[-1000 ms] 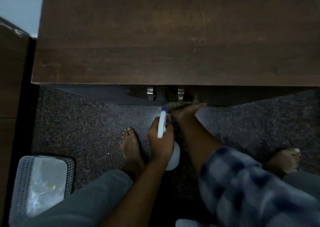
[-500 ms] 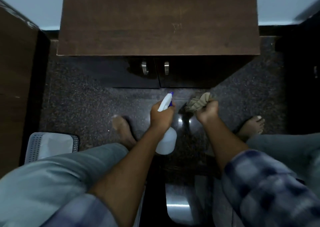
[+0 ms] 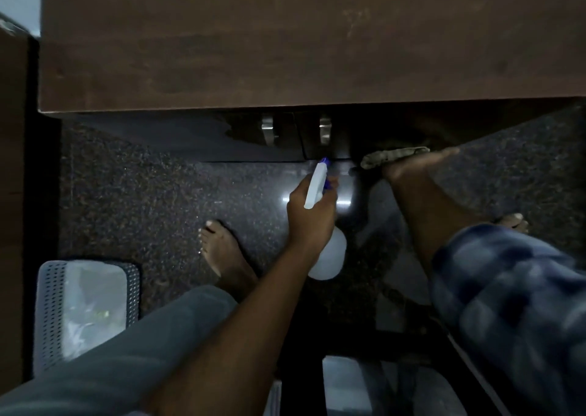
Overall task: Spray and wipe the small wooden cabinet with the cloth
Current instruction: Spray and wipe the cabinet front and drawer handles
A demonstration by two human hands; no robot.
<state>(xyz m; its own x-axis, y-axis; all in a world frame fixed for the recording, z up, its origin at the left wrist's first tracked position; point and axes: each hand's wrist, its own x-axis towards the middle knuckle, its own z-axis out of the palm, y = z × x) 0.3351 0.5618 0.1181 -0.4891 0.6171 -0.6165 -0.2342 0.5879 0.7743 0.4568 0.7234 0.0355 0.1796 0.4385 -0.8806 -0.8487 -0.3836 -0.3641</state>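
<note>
The small wooden cabinet [image 3: 285, 41] fills the top of the view, seen from above, with two metal door handles [image 3: 268, 128] below its front edge. My left hand [image 3: 309, 212] grips a white spray bottle [image 3: 328, 253] with a blue nozzle pointing at the right door. My right hand [image 3: 412, 165] presses a beige cloth [image 3: 391, 156] flat against the lower part of the right door. The left door shows a wet patch beside its handle.
A perforated grey bin [image 3: 85, 311] with a clear liner stands on the dark speckled floor at lower left. My bare feet [image 3: 225, 257] rest on the floor in front of the cabinet. Dark wooden furniture [image 3: 12, 193] borders the left side.
My right hand has gone from holding the bunched cloth off the cabinet to pressing it on the right door. The view has moved closer to the cabinet. The spray bottle stays in my left hand.
</note>
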